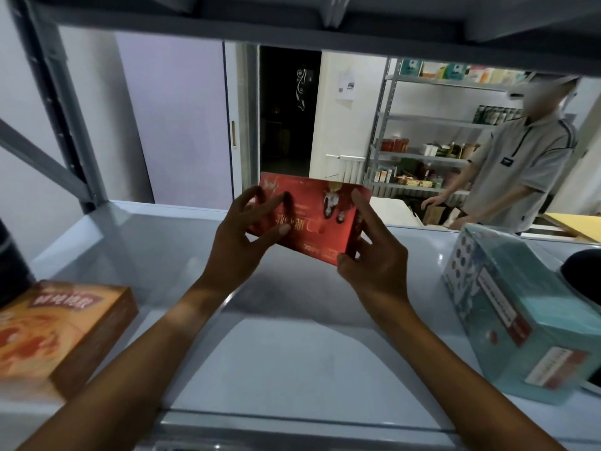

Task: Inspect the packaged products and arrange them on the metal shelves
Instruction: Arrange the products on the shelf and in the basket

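A flat red box (317, 213) with gold writing and a printed picture is held above the middle of the grey metal shelf (276, 353), its print upside down to me. My left hand (242, 237) grips its left end, fingers spread over the front and thumb underneath. My right hand (374, 255) pinches its right end, thumb at the near corner. An orange box (61, 330) lies on the shelf at the left. A teal box (520, 317) wrapped in clear film lies at the right.
A dark round object (13, 258) stands behind the orange box. The shelf above (292, 24) is close overhead, with a grey upright (61, 109) at the left. Beyond the shelf a person in a grey shirt (517, 164) stands by another stocked rack (429, 141).
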